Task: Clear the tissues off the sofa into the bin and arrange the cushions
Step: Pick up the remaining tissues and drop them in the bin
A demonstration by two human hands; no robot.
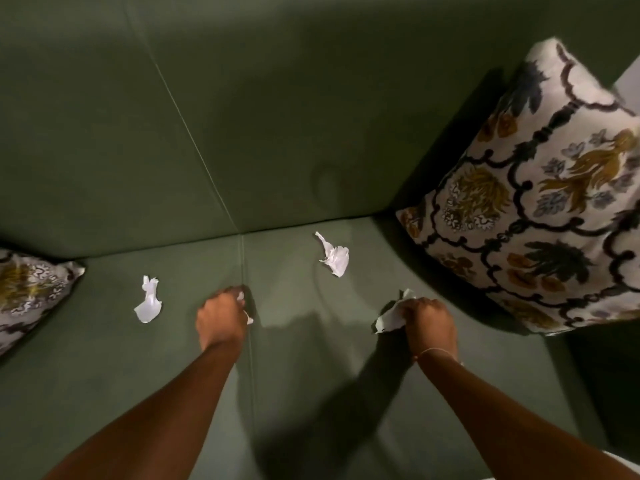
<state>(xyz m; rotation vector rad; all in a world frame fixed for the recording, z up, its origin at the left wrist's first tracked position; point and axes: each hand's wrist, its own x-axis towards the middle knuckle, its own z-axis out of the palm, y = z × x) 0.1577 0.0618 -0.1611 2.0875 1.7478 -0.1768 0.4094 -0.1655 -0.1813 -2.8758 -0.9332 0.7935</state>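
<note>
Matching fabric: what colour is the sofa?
Dark green sofa, plain, clearest in the head view.

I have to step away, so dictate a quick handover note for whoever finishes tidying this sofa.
Left hand: closed on a tissue scrap.
Right hand: closed on a crumpled tissue.
Two loose tissues remain on the sofa seat: left tissue, back tissue.
Nothing binned yet; bin not in view.
Right cushion leans in the corner, left cushion lies at the edge; both need arranging.
</note>
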